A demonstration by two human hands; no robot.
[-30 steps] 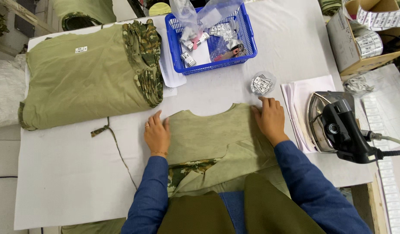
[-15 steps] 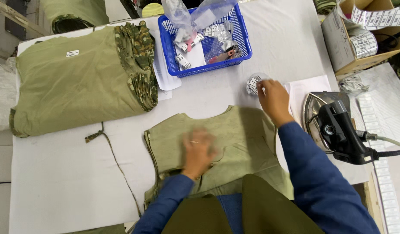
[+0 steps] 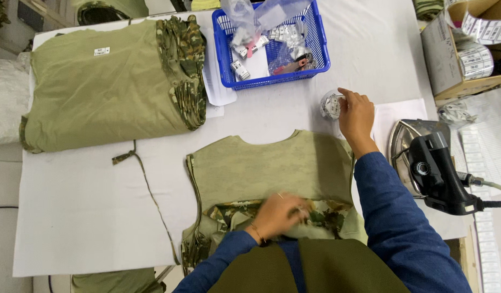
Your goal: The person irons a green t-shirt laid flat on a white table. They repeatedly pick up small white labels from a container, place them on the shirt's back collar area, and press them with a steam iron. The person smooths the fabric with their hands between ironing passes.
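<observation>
Two hands split: left hand, blurred, fingers unreadable, presses the folded shirt; right hand fingertips pinch the small clear cup, which may tip.

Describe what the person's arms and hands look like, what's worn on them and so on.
Both arms are covered to the wrists by long dark blue sleeves of plain fabric. The left hand and right hand are bare, with no gloves. A thin bracelet circles the left wrist. An olive green vest or apron shows over the blue top.
</observation>
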